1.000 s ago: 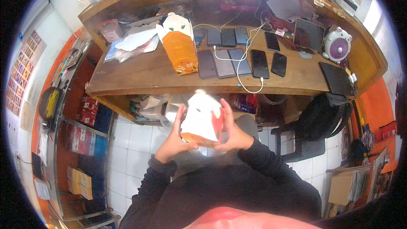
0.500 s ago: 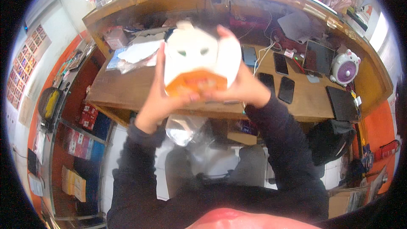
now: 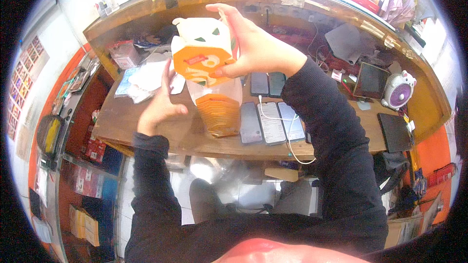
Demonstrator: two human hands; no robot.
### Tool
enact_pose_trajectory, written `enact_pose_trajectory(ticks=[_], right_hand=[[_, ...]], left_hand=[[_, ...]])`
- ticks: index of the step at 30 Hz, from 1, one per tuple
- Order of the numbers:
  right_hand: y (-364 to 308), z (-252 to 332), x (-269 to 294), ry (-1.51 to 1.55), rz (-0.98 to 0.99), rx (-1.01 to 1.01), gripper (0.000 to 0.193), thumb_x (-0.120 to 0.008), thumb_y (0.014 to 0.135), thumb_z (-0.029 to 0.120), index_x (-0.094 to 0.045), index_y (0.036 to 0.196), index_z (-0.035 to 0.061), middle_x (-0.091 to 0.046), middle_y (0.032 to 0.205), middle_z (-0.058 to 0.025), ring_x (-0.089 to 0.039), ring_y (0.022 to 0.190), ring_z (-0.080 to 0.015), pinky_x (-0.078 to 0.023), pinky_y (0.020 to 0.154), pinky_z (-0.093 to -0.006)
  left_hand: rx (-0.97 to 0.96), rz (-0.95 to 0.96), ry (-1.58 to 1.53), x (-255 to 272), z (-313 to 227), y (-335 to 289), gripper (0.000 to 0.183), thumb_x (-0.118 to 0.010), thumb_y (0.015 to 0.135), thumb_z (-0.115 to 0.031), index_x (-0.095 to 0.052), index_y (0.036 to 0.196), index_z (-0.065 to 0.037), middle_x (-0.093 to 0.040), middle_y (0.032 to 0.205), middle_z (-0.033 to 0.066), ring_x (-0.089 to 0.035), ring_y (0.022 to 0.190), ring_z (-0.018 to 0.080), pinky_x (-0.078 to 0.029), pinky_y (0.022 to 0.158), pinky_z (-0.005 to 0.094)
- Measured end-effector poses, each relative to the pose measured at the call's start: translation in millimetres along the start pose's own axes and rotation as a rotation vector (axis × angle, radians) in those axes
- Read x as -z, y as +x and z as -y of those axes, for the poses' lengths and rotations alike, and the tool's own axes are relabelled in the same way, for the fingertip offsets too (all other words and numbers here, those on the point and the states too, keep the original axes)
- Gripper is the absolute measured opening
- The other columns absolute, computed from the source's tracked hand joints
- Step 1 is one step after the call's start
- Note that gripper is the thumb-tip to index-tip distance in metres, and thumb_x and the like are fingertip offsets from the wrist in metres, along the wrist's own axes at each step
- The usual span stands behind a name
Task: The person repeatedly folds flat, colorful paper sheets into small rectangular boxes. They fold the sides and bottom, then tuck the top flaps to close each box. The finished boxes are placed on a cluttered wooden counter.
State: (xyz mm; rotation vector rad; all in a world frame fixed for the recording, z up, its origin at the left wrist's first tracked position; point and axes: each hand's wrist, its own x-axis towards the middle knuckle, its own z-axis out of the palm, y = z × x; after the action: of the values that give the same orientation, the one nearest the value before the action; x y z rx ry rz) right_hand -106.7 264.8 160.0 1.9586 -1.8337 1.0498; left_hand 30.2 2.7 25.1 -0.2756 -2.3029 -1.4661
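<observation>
My right hand [image 3: 248, 44] grips an orange-and-white paper food box [image 3: 202, 56], thumb on its orange printed base and fingers over the far side. Small dark green shapes show on its white part. The box is tilted, its base facing me. Left of it, my left hand [image 3: 162, 109] has thumb and fingers spread, with nothing in it; whether a fingertip touches the box I cannot tell. Right below the held box, a stack of nested orange-and-white paper boxes [image 3: 219, 112] rests on the wooden table [image 3: 126, 122], its upper part partly hidden.
Several phones lie right of the stack, among them a phone [image 3: 271, 122] with a lit screen, and a white cable [image 3: 290, 136] crosses them. White papers [image 3: 148, 78] lie at the left. Farther right are a tablet [image 3: 371, 82], a purple-and-white fan [image 3: 399, 90] and a flat black panel [image 3: 396, 131].
My left hand has let go of the box and moved down and left. My right hand now holds it alone, shifted slightly left and turned. The box stack and phones have come into sight.
</observation>
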Motion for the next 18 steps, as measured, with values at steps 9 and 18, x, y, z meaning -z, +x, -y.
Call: enact_pose_trajectory(ticks=[9,18], right_hand=[[-23,-19,-48,0.118,0.096,-0.119,0.109,-0.091,0.062,0.031,-0.025,0.145,0.0056,-0.047,0.133,-0.0214,-0.046,0.127,-0.0330,-0.035,0.108,-0.0392],[-61,-51,-51,0.262,0.308,-0.289,0.106,-0.079,0.071,0.055,-0.023,0.147,0.0064,-0.039,0.141,-0.0255,-0.039,0.133,-0.0371,-0.033,0.110,-0.0462]], left_hand=[[0.180,-0.025,-0.504,-99,55,-19,0.133,-0.093,0.057,-0.020,-0.002,0.153,-0.011,-0.028,0.150,0.0116,-0.030,0.139,0.0267,-0.031,0.114,0.0417],[-0.195,-0.403,0.061,-77,25,-6,0.134,-0.094,0.051,-0.030,-0.010,0.153,-0.014,-0.024,0.156,0.0189,-0.021,0.146,0.0332,-0.015,0.119,0.0476]])
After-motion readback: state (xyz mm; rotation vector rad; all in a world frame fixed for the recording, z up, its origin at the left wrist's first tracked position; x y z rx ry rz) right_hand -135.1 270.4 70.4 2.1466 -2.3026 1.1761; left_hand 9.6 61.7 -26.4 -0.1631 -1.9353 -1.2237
